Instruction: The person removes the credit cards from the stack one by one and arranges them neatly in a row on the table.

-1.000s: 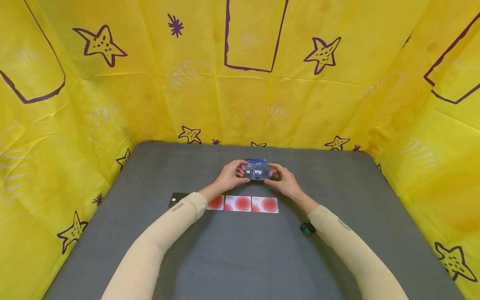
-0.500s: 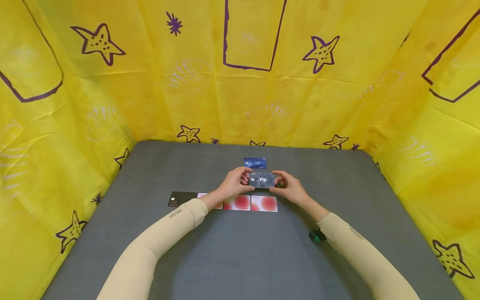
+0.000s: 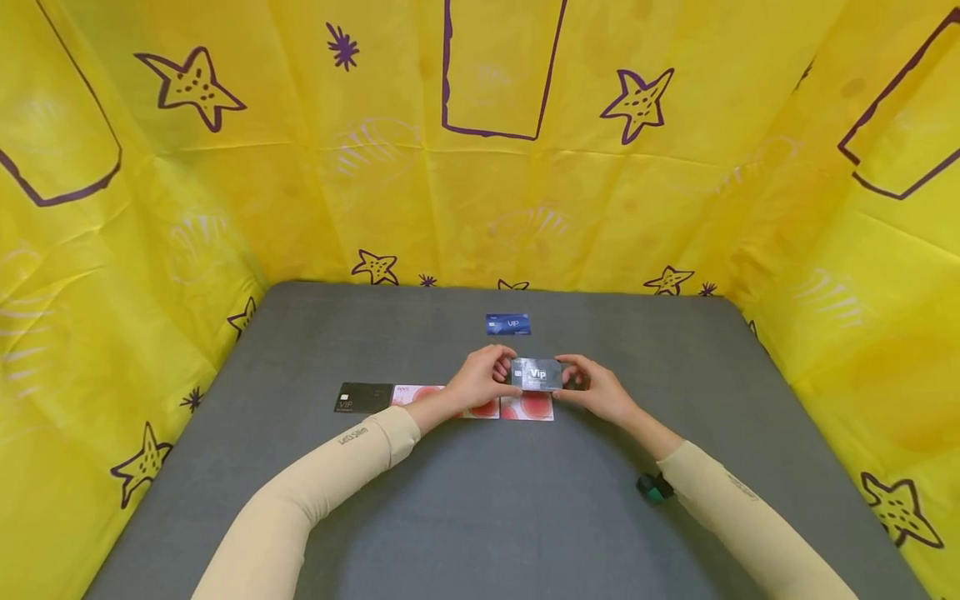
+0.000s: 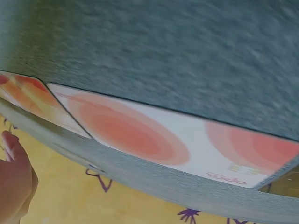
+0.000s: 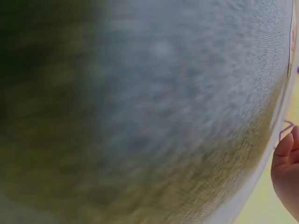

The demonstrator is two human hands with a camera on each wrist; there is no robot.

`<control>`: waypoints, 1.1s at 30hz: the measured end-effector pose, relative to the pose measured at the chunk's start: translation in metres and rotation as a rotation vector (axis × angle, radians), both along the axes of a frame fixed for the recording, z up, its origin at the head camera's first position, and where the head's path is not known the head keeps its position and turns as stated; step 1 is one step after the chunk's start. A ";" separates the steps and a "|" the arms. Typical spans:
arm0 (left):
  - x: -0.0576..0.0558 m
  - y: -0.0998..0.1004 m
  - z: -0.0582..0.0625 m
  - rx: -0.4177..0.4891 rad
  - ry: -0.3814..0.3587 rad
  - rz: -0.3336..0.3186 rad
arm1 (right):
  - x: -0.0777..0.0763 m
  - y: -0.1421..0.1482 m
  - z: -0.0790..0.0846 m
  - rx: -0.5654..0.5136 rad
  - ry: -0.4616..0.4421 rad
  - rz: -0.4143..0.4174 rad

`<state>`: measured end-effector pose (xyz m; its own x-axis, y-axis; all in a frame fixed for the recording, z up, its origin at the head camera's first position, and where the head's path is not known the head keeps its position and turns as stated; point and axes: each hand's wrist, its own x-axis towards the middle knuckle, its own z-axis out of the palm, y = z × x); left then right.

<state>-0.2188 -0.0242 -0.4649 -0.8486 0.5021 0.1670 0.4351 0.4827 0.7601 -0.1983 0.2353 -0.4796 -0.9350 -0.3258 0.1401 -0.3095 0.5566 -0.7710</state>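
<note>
Between both hands is a dark grey card (image 3: 536,375) printed "Vip", its face toward the head camera. My left hand (image 3: 482,377) pinches its left end, and my right hand (image 3: 596,390) pinches its right end. The card overlaps the top of the rightmost red-and-white card (image 3: 527,407) in the head view. To the left, two more cards of that pattern lie in the row, partly hidden by my left hand and forearm. One such card (image 4: 135,130) fills much of the left wrist view. A black VIP card (image 3: 363,398) forms the row's left end.
A blue VIP card (image 3: 508,324) lies alone on the grey table (image 3: 480,517), beyond the hands. Yellow cloth (image 3: 480,192) with starfish drawings surrounds the table at the back and sides. A dark band with a green part (image 3: 655,487) sits at the right wrist.
Both hands have brought the grey card nearer and to the right, away from the blue card, which now shows fully. The card now overlaps the rightmost red-and-white card in view.
</note>
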 end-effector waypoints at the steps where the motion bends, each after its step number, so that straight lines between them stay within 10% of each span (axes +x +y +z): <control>1: 0.001 0.001 0.000 0.005 0.002 -0.005 | 0.001 0.001 0.000 0.002 -0.003 0.000; 33: 0.025 0.048 0.000 -0.236 0.095 -0.053 | 0.030 0.050 -0.002 0.165 0.027 0.006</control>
